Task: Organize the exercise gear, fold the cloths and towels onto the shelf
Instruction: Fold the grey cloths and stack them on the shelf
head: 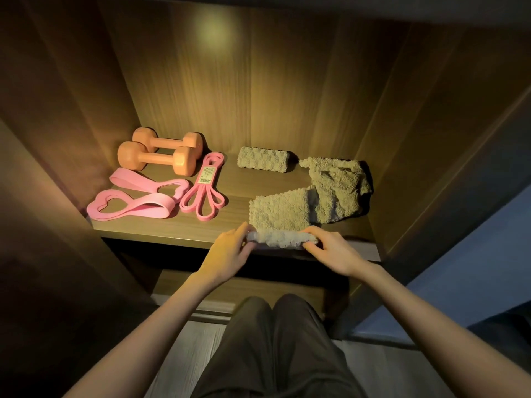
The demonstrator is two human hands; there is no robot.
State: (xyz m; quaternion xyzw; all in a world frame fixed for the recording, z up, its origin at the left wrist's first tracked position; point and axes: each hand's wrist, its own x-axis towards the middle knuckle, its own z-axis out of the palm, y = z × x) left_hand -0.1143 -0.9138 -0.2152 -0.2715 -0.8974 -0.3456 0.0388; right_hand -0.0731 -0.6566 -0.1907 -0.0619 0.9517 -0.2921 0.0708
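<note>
Towel (280, 214): beige and nubbly, lying flat at the front edge of the shelf (161, 232), right of centre, with its near end turned up into a roll. Left hand (230, 251) grips the roll's left end, fingers curled over it. Right hand (330, 248) grips the right end in the same way.

Judgement: the cloth is light, soft and limp, neither slippery nor fragile. It would likely sag and unroll if let go. It is best held at both ends of the roll, as now, with even pressure so the edges stay square.

At 12 o'clock from it, near the back wall (258, 81), lies a rolled towel (263, 160). At 2 o'clock, touching its far corner, is a crumpled towel (339, 188), not yet folded.

At 10 o'clock lies a thin band (205, 196), pink, carrying a paper label (207, 175). A barcode shows, but the print is too small to read. At 9 o'clock, beyond that, are wide bands (135, 196), pink with heart cut-outs. At 11 o'clock two orange dumbbells (161, 153) lie side by side. No brand is legible anywhere.
</note>
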